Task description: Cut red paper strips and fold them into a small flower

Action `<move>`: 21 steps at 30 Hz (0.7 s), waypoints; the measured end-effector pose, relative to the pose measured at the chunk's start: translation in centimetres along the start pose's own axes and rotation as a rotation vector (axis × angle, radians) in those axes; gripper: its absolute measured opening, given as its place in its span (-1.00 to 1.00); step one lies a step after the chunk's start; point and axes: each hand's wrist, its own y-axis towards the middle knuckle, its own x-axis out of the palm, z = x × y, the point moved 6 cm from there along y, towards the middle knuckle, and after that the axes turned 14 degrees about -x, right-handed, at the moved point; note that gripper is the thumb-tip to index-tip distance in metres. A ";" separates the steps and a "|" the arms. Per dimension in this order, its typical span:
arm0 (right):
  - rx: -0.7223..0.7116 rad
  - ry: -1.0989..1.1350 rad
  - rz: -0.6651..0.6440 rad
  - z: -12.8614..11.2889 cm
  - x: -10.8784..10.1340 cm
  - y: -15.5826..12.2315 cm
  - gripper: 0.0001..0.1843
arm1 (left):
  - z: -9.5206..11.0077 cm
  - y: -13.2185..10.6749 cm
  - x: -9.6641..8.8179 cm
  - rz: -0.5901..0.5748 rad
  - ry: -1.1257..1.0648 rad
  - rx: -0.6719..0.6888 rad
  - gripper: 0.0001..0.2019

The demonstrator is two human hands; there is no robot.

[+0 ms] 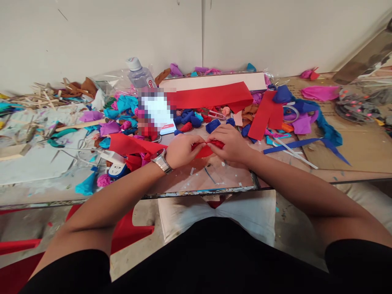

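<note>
My left hand and my right hand meet over the front of the table, thumbs and fingertips pinched on one piece of red crepe paper. The paper is bunched between the fingers, and part of it hangs below them; the palms hide the rest. Just beyond my hands lie crumpled dark blue paper pieces and a red one. A wide red paper strip is stretched out farther back. Close to my left wrist is another red strip.
A lit phone leans among the scraps, with a plastic bottle behind it. At left are a power socket, cables and thin wooden sticks. To the right are a tape roll, blue strips and cardboard.
</note>
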 end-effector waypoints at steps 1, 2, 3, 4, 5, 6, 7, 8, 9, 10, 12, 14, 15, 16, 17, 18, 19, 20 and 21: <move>-0.003 -0.027 -0.026 -0.1 0.0 0.1 -0.82 | 0.0 0.0 0.1 -0.002 0.014 0.000 -0.70; -0.005 -0.052 -0.051 -0.2 0.1 0.1 -0.81 | 0.0 0.0 0.2 -0.005 0.031 0.000 -0.70; -0.008 -0.074 -0.073 -0.3 0.1 0.2 -0.81 | 0.0 -0.1 0.3 -0.008 0.051 0.001 -0.71; -0.011 -0.091 -0.093 -0.4 0.1 0.2 -0.81 | 0.0 -0.1 0.4 -0.011 0.070 0.000 -0.71; -0.015 -0.103 -0.108 -0.5 0.1 0.2 -0.82 | -0.1 -0.1 0.5 -0.013 0.088 -0.001 -0.72; -0.020 -0.109 -0.118 -0.5 0.2 0.2 -0.82 | -0.1 -0.1 0.6 -0.016 0.102 -0.001 -0.72; -0.027 -0.107 -0.123 -0.6 0.2 0.2 -0.82 | -0.1 -0.1 0.7 -0.019 0.110 -0.001 -0.72; -0.034 -0.101 -0.123 -0.5 0.3 0.2 -0.83 | -0.1 -0.1 0.8 -0.021 0.115 0.002 -0.72; -0.039 -0.093 -0.118 -0.5 0.4 0.1 -0.83 | -0.1 -0.1 0.8 -0.022 0.117 0.007 -0.71; -0.041 -0.084 -0.109 -0.4 0.5 0.1 -0.83 | 0.0 -0.1 0.8 -0.022 0.116 0.013 -0.71; -0.041 -0.065 -0.083 -0.2 0.7 0.0 -0.84 | 0.0 -0.2 0.8 -0.019 0.110 0.026 -0.71; -0.036 -0.041 -0.057 -0.1 0.9 -0.1 -0.85 | 0.0 -0.2 0.8 -0.017 0.094 0.035 -0.71; -0.031 -0.026 -0.048 0.0 1.0 -0.1 -0.86 | 0.0 -0.2 0.8 -0.017 0.084 0.037 -0.71; -0.021 -0.011 -0.040 0.0 1.0 -0.2 -0.87 | 0.0 -0.2 0.8 -0.018 0.076 0.038 -0.70; -0.008 0.004 -0.034 0.0 1.0 -0.2 -0.88 | 0.1 -0.2 0.8 -0.018 0.069 0.037 -0.69; 0.007 0.018 -0.027 0.1 1.0 -0.1 -0.89 | 0.1 -0.2 0.8 -0.018 0.064 0.033 -0.68; 0.022 0.031 -0.018 0.1 0.9 -0.1 -0.89 | 0.0 -0.2 0.7 -0.018 0.061 0.027 -0.67; 0.033 0.043 -0.008 0.1 0.8 -0.1 -0.89 | 0.0 -0.2 0.6 -0.018 0.057 0.019 -0.66; 0.040 0.053 0.004 0.0 0.7 0.0 -0.88 | 0.0 -0.1 0.5 -0.017 0.053 0.009 -0.66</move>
